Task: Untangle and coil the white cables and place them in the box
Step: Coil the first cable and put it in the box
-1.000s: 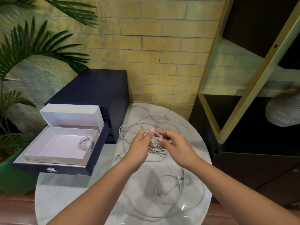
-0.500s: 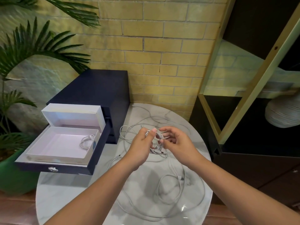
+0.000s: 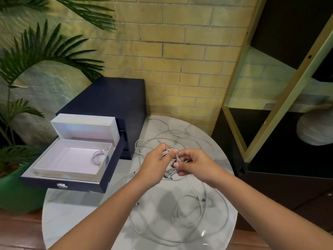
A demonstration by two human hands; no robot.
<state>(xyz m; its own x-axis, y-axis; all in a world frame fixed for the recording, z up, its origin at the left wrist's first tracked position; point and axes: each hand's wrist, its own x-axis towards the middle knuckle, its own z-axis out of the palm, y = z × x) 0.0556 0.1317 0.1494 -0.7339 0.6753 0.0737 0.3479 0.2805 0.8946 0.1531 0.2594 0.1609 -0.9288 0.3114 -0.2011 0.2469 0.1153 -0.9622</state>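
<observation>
Both hands meet over the middle of the round desk (image 3: 75, 217), and the step looks like finishing off a coil. The left hand (image 3: 155, 165) has its fingers (image 3: 163, 147) and thumb curled round a small cable bundle (image 3: 168, 152), while the right hand (image 3: 196, 165) pinches a strand at the bundle's near side, seemingly to wrap or tuck it. To do this well, I would keep the loops pinched flat in the left hand so they cannot spring apart. The right hand can then feed the tail in snug, even turns across the waist. The strand should first be free of the loose white cables (image 3: 191, 212) lying in wide overlapping loops on the desk below, since a snag would drag the heap along. Whether it is already clear of them I cannot tell. The cables are thin, smooth and springy enough to hold open curves, with a small stiff plug (image 3: 203, 199) showing at one end. The desk top is glossy, grey-veined marble and is probably slippery. The white box (image 3: 59, 171), a shallow matte tray with its lid standing up behind, sits in the open drawer (image 3: 72, 185) of a dark navy cabinet (image 3: 111, 98) at the left. One coiled cable (image 3: 98, 156) already lies by its right wall.
</observation>
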